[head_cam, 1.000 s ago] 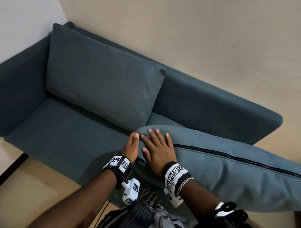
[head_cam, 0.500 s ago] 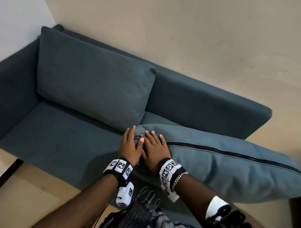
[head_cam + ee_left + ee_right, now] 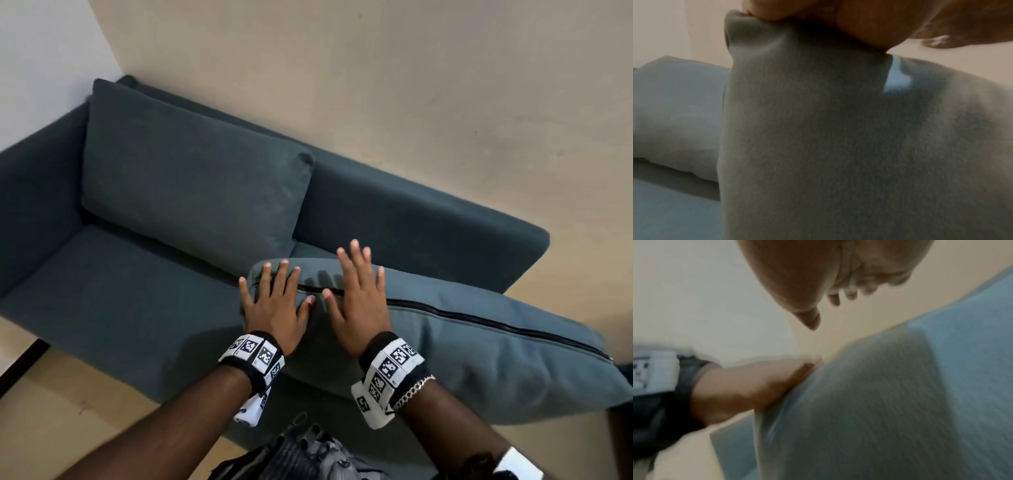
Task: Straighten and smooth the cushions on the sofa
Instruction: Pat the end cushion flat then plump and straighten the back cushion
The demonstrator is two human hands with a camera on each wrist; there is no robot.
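Note:
A loose teal cushion (image 3: 479, 346) with a black zipper along its top lies tilted across the right half of the teal sofa (image 3: 411, 219). My left hand (image 3: 274, 298) lies flat with spread fingers on the cushion's left end (image 3: 818, 129). Beside it, my right hand (image 3: 359, 291) is spread with straight fingers over the zipper line; in the right wrist view its palm (image 3: 828, 272) appears lifted off the fabric (image 3: 869, 402). A second teal cushion (image 3: 191, 185) leans upright against the sofa's back on the left.
The sofa stands in a corner against beige walls (image 3: 411, 85). Its left armrest (image 3: 30, 192) and bare seat (image 3: 120, 291) lie to the left. Beige floor (image 3: 68, 404) shows in front, and grey clothing (image 3: 308, 455) at the bottom edge.
Both hands have spread apart and slid forward along the loose cushion's top from its left corner. The right hand has moved right, over the zipper. The camera has pulled back and tilted.

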